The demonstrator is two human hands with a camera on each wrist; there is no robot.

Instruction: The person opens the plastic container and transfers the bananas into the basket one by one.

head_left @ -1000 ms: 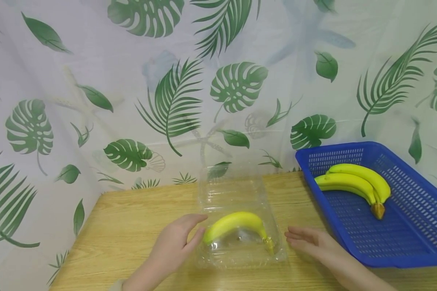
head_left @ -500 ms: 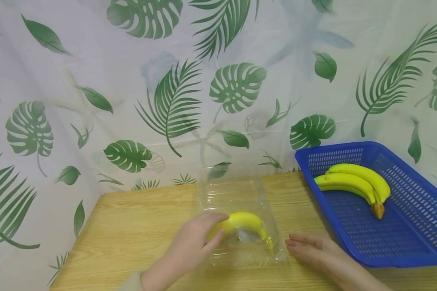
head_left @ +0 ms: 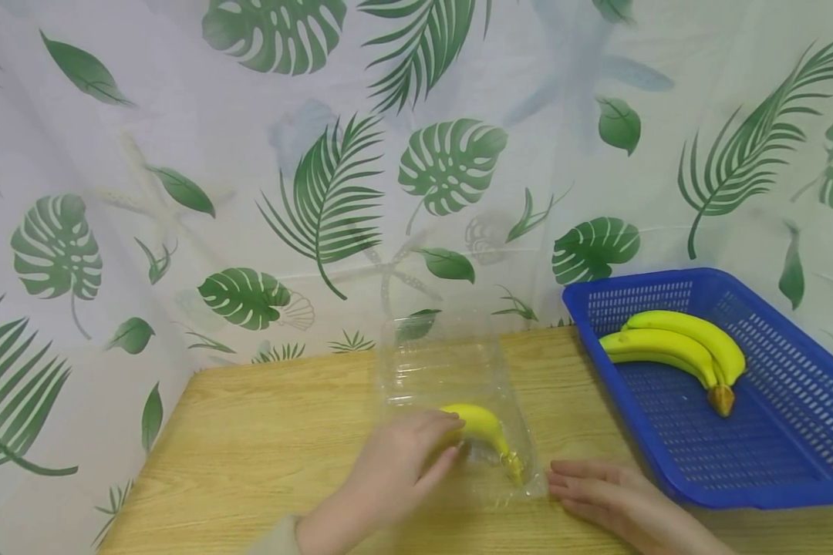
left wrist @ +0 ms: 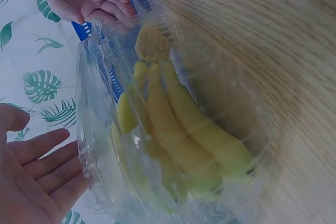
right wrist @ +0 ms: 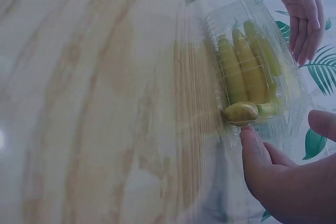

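Note:
A clear plastic clamshell box (head_left: 521, 432) stands on the wooden table with its lid (head_left: 444, 358) raised at the back. Inside lies a bunch of yellow bananas (head_left: 486, 422); the left wrist view shows several bananas (left wrist: 176, 124) joined at a brown stem end. My left hand (head_left: 399, 459) is over the bunch's left part and hides it in the head view, fingers extended and slightly bent. At the box's right side is my right hand (head_left: 600, 497), fingers extended; in the right wrist view its thumb (right wrist: 254, 148) is by the stem end. Whether either hand touches the box is unclear.
A blue perforated basket (head_left: 655, 455) stands at the right with another banana bunch (head_left: 666, 347) at its back left. A leaf-patterned curtain (head_left: 305, 116) hangs behind the wooden table (head_left: 264, 432).
The left hand has moved right from the box's left side to over the bananas. My right hand has shifted slightly toward me. The box and basket stay put.

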